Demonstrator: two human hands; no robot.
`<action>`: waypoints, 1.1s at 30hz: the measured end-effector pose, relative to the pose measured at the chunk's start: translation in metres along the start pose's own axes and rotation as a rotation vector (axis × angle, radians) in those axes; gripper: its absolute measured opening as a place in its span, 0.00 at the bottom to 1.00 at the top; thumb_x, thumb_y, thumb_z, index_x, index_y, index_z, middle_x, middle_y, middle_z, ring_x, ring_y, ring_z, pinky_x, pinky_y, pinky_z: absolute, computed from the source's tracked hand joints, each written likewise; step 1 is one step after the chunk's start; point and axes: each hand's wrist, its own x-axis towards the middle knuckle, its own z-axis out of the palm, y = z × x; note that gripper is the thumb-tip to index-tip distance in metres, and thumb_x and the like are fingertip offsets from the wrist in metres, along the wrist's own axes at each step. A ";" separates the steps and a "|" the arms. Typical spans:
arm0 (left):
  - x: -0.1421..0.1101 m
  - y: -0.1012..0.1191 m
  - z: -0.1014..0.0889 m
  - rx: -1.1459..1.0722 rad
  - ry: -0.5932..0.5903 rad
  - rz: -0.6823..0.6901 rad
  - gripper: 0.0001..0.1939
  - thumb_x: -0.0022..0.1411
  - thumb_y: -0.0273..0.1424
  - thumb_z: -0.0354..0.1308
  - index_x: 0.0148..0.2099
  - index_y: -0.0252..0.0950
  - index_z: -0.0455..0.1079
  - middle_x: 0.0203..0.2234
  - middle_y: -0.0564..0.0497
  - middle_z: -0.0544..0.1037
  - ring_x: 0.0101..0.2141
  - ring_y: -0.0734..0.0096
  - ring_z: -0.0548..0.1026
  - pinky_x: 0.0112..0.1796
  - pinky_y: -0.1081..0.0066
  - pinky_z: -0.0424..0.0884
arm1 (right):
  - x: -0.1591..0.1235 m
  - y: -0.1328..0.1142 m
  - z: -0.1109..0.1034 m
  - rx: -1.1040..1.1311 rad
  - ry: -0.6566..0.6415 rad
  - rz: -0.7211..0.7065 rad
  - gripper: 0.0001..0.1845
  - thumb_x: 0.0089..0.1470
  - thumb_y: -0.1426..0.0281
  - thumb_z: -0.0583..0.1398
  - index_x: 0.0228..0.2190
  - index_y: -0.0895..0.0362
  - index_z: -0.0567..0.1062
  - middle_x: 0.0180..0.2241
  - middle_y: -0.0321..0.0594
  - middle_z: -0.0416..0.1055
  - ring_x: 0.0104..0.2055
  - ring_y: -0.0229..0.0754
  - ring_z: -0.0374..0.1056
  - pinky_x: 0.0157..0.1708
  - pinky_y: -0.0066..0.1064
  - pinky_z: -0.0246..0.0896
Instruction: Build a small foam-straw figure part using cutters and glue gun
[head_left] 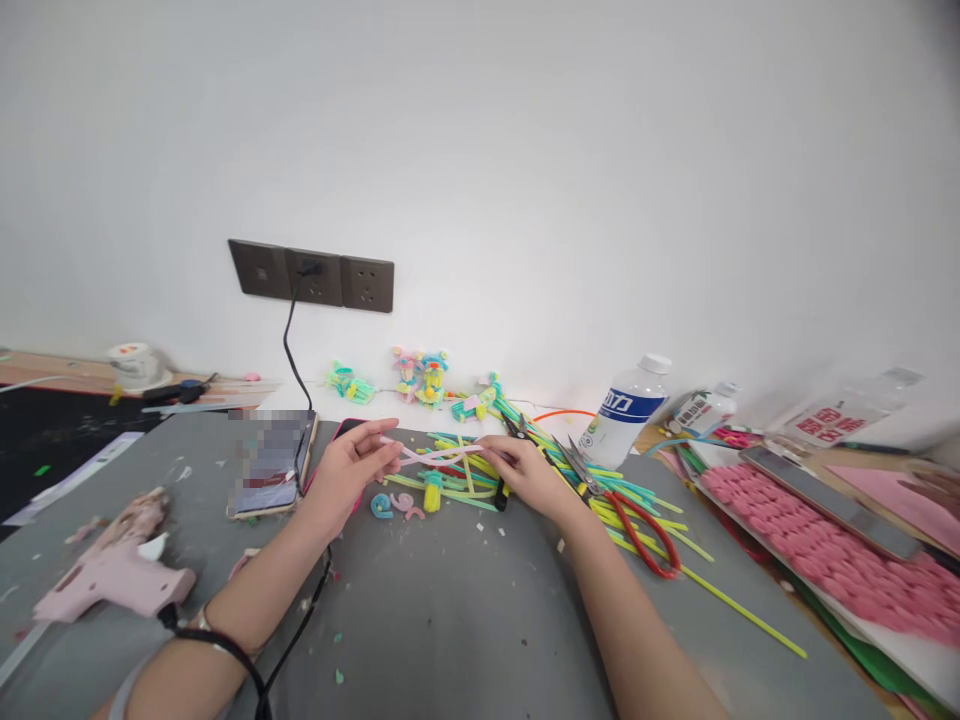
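Observation:
Between both hands stretches a pale pink strand (pixel 442 457) that looks like a pipe cleaner. My left hand (pixel 351 466) pinches one end between thumb and fingers, and my right hand (pixel 527 474) grips the other. Below the strand lie a small yellow-green bundled piece (pixel 433 492), a blue coil (pixel 382 505) and pink curled pieces (pixel 405 503). Yellow, green and teal pipe cleaners (pixel 637 490) are heaped behind and to the right of my right hand. Red-handled scissors (pixel 637 535) rest on the heap, with black-handled pliers (pixel 503 490) partly hidden beside my right hand.
A pink glue gun (pixel 112 590) lies left, its black cord passing my left forearm. A phone (pixel 274 465) stands tilted behind. Small colourful figures (pixel 420 377) line the wall. A white bottle (pixel 626 412), pink woven piece (pixel 817 530) and another phone (pixel 829 500) are right.

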 end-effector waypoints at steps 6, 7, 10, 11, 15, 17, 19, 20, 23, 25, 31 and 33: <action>0.001 -0.001 -0.002 0.123 0.008 0.026 0.26 0.43 0.42 0.72 0.44 0.34 0.78 0.25 0.52 0.75 0.27 0.71 0.73 0.28 0.73 0.72 | 0.002 0.003 0.001 0.057 0.099 0.006 0.21 0.64 0.58 0.51 0.38 0.58 0.78 0.31 0.40 0.73 0.30 0.41 0.61 0.30 0.30 0.55; 0.002 -0.002 -0.004 0.176 0.011 0.048 0.25 0.44 0.44 0.71 0.42 0.34 0.79 0.27 0.50 0.77 0.28 0.69 0.73 0.27 0.73 0.72 | 0.002 0.005 0.000 0.046 0.129 0.017 0.22 0.64 0.58 0.51 0.38 0.59 0.78 0.29 0.40 0.72 0.28 0.40 0.60 0.30 0.30 0.55; 0.005 -0.004 -0.008 0.276 0.028 0.104 0.23 0.44 0.47 0.70 0.37 0.34 0.81 0.33 0.44 0.80 0.34 0.62 0.73 0.25 0.71 0.73 | 0.003 0.009 -0.001 0.018 0.239 0.062 0.23 0.63 0.57 0.51 0.37 0.59 0.79 0.24 0.37 0.68 0.24 0.38 0.56 0.26 0.30 0.51; 0.005 -0.004 -0.008 0.282 0.034 0.109 0.23 0.44 0.47 0.70 0.37 0.34 0.81 0.34 0.44 0.80 0.34 0.61 0.73 0.25 0.71 0.73 | 0.003 0.009 -0.002 0.023 0.265 0.070 0.23 0.62 0.57 0.51 0.37 0.59 0.79 0.24 0.37 0.67 0.24 0.38 0.55 0.26 0.30 0.51; 0.006 -0.003 -0.008 0.254 0.045 0.088 0.22 0.45 0.47 0.69 0.36 0.35 0.80 0.28 0.47 0.78 0.28 0.67 0.72 0.25 0.72 0.71 | 0.002 0.003 -0.002 0.097 0.209 0.048 0.23 0.62 0.56 0.52 0.37 0.59 0.80 0.28 0.40 0.71 0.26 0.39 0.58 0.27 0.30 0.53; 0.005 -0.002 -0.005 0.227 0.028 0.089 0.22 0.45 0.46 0.69 0.37 0.35 0.78 0.24 0.51 0.75 0.26 0.70 0.70 0.24 0.74 0.69 | 0.002 -0.001 0.001 0.099 0.121 0.032 0.23 0.62 0.56 0.52 0.38 0.58 0.80 0.30 0.41 0.73 0.28 0.40 0.59 0.28 0.31 0.55; 0.003 0.000 -0.003 0.191 0.000 0.094 0.25 0.45 0.45 0.70 0.43 0.36 0.76 0.23 0.54 0.73 0.25 0.72 0.69 0.24 0.75 0.68 | 0.002 -0.003 0.004 0.071 0.059 0.015 0.23 0.63 0.56 0.51 0.37 0.58 0.79 0.28 0.40 0.72 0.27 0.39 0.58 0.27 0.30 0.54; 0.003 0.000 -0.002 0.175 -0.008 0.097 0.27 0.45 0.44 0.70 0.46 0.37 0.75 0.23 0.55 0.73 0.25 0.72 0.69 0.24 0.76 0.67 | 0.001 -0.004 0.005 0.056 0.038 0.008 0.23 0.63 0.57 0.51 0.36 0.58 0.79 0.26 0.38 0.70 0.26 0.38 0.56 0.26 0.29 0.52; 0.002 0.000 -0.002 0.164 -0.014 0.103 0.27 0.47 0.44 0.69 0.47 0.36 0.74 0.23 0.56 0.71 0.23 0.75 0.66 0.25 0.76 0.66 | 0.001 -0.003 0.007 0.026 0.008 -0.005 0.23 0.64 0.57 0.50 0.35 0.59 0.79 0.22 0.35 0.65 0.23 0.36 0.51 0.23 0.28 0.47; 0.003 -0.001 -0.003 0.174 -0.014 0.107 0.22 0.48 0.45 0.68 0.41 0.35 0.76 0.21 0.56 0.70 0.22 0.75 0.65 0.25 0.75 0.66 | 0.001 -0.001 0.007 0.019 -0.004 -0.005 0.23 0.64 0.57 0.50 0.35 0.59 0.79 0.23 0.35 0.65 0.23 0.36 0.51 0.23 0.28 0.47; 0.003 -0.005 -0.004 0.162 -0.055 0.141 0.17 0.52 0.46 0.66 0.33 0.36 0.75 0.23 0.53 0.74 0.23 0.74 0.68 0.26 0.73 0.66 | 0.002 0.000 0.006 -0.033 0.083 -0.042 0.17 0.63 0.62 0.52 0.41 0.57 0.77 0.32 0.41 0.71 0.30 0.42 0.63 0.32 0.31 0.58; 0.002 -0.004 -0.003 0.141 -0.055 0.126 0.17 0.51 0.45 0.67 0.32 0.36 0.73 0.25 0.52 0.77 0.23 0.74 0.69 0.26 0.73 0.66 | 0.003 -0.004 0.007 -0.109 0.253 -0.089 0.14 0.60 0.64 0.56 0.44 0.55 0.74 0.38 0.44 0.72 0.38 0.46 0.66 0.40 0.36 0.59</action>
